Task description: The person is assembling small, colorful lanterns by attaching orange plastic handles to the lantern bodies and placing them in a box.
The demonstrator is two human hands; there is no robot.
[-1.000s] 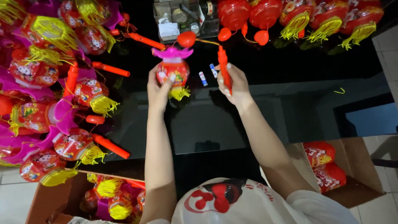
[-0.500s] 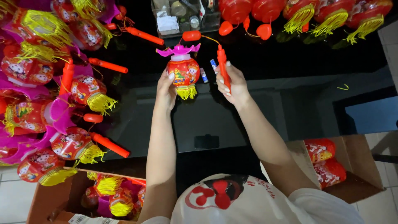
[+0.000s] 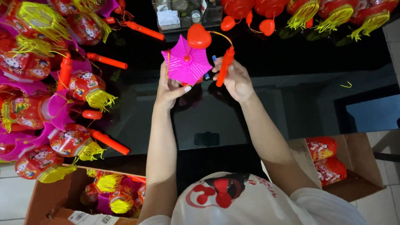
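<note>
Left hand (image 3: 168,87) grasps toy lantern (image 3: 186,64), pink top facing camera, above the black table (image 3: 291,108). Right hand (image 3: 236,79) clenches its orange handle stick (image 3: 225,66); red heart (image 3: 199,36) sits above.

The dark glass table (image 3: 258,112) lies open under and to the right of both hands. A crowd of finished lanterns (image 3: 62,96) blocks the left side, and a clear box (image 3: 183,14) with red lanterns (image 3: 316,12) closes the far edge.
</note>
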